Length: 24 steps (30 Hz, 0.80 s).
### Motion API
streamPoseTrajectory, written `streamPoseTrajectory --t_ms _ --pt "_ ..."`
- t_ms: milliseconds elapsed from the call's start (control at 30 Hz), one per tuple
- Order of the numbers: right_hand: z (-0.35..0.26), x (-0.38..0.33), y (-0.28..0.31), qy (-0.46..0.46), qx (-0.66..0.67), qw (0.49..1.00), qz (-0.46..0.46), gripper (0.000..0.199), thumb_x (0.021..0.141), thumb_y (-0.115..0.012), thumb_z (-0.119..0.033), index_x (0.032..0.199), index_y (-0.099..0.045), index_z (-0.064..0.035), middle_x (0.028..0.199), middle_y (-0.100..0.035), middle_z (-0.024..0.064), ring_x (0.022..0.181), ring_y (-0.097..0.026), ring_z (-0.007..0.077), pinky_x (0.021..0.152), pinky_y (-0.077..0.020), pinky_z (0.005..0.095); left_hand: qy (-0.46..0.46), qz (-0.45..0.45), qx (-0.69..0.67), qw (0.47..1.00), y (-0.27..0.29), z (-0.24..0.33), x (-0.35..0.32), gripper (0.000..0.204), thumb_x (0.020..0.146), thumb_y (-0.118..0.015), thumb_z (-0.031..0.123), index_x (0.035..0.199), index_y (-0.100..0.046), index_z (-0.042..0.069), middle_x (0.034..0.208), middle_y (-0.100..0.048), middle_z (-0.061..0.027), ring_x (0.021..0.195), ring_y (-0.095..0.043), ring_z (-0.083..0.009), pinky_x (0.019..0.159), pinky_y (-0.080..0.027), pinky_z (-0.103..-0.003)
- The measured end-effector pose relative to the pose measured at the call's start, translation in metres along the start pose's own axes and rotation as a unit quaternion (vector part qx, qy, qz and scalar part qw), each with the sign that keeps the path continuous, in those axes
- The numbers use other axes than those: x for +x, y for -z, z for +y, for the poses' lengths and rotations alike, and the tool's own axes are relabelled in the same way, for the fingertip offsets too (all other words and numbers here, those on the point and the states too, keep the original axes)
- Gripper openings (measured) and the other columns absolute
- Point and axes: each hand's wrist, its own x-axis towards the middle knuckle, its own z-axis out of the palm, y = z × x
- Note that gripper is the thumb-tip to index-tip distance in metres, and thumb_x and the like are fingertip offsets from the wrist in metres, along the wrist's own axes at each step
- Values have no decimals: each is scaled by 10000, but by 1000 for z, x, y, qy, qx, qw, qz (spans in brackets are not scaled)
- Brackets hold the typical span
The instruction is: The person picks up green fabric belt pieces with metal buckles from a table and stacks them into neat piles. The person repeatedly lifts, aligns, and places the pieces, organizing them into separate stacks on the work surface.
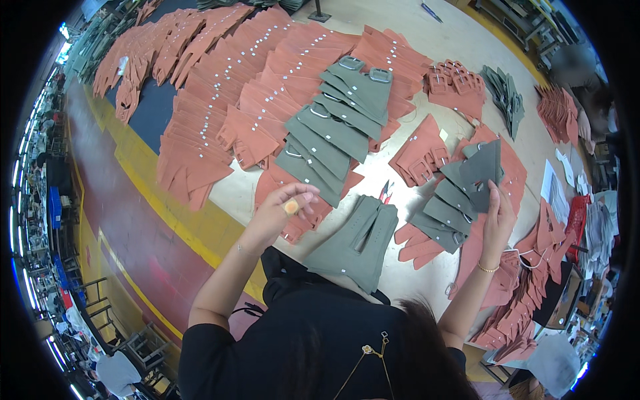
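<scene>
My right hand (499,210) pinches the edge of a grey-green fabric panel (481,168), raised above a fanned stack of green buckle panels (448,215). My left hand (291,203) hovers near a column of overlapping green buckle panels (327,123). Its fingers curl loosely, with nothing visible between them, and one wears a yellowish wrap. Between my arms, green panels with a row of small holes (357,240) lie at the table's near edge. Just beyond them rests a pair of red-handled snips (385,195).
Long fanned rows of rust-coloured panels (223,80) with small white labels cover the table's left and far side. Rust buckle panels (455,87) and dark green pieces (505,97) lie at far right. A red basket (579,217) stands right. A pen (431,12) lies at the far edge.
</scene>
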Motion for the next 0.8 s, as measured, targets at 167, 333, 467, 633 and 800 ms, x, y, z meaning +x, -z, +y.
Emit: streamPoseTrajectory --t_ms 167,333,467,633,800 --pt "-18 -8 6 23 10 1000 -15 348 1013 -510 -277 1091 -704 2 1052 -697 147 898 -649 218 805 -488 319 21 -4 -73 997 6 -3 12 264 989 -549 188 1182 -590 13 1009 -623 -55 828 -591 -107 732 -491 -267" --pt "-22 -12 3 34 22 999 -24 344 1015 -504 -267 1082 -705 4 1035 -697 156 896 -648 225 809 -489 315 49 -26 -103 993 5 -7 12 269 999 -543 212 1182 -573 17 1017 -600 -71 753 -617 -130 668 -514 -281" --pt "-24 -15 1 9 17 999 -50 361 1025 -503 -256 1092 -687 48 1017 -701 121 909 -630 173 810 -478 287 68 -18 -123 990 7 -9 11 276 1001 -539 210 1202 -547 21 1019 -589 -78 718 -627 -149 635 -513 -283" --pt "-26 -16 -5 24 29 998 -43 350 1019 -516 -256 1093 -695 36 1030 -702 128 917 -631 175 823 -475 287 93 -7 -106 990 10 -10 8 299 1009 -520 222 1235 -520 26 1031 -607 -100 702 -636 -160 592 -506 -279" --pt "-27 -18 -9 19 17 999 -48 328 1010 -523 -254 1092 -702 9 1075 -690 157 953 -648 229 853 -483 320 127 26 -50 990 12 -6 2 336 1026 -471 249 1279 -478 26 1015 -639 -141 627 -661 -180 510 -501 -260"
